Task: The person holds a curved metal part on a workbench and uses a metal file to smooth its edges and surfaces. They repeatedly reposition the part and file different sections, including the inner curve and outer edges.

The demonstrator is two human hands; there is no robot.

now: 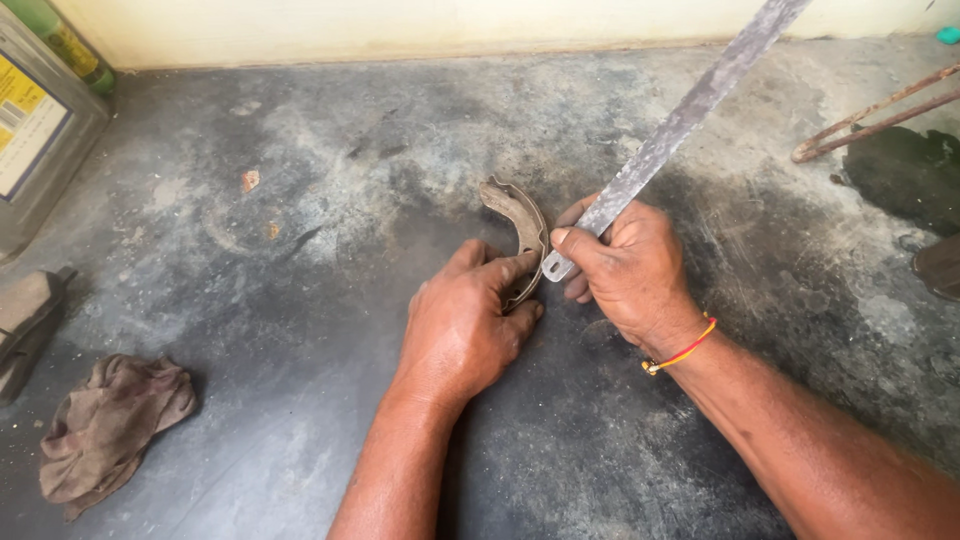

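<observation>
A dark, stained concrete floor (pixel 300 330) fills the view, grey and scuffed under both hands. Far to the left of the hands, at the edge of the view, stands a grey metal can (pixel 40 130) with a yellow label. Running up and away to the right from the right hand is a long flat metal blade (pixel 680 120), dull and mottled, its lower end with a small hole sticking out just beyond the thumb. Well to the left of the left hand and nearer the person lies a crumpled brown rag (pixel 110 420). Far right of the right hand, rusty bent rods (pixel 870 115) rest on the floor. Between the two hands stands a curved brake shoe (pixel 520 225), on edge on the floor, arching away from the person. The left hand (pixel 465 325) is closed on the shoe's near end, thumb and fingers pinching it. The right hand (pixel 630 265) is wrapped around the blade, fingers curled tight, the blade's end touching the shoe. A red and yellow thread (pixel 685 350) circles the right wrist.
</observation>
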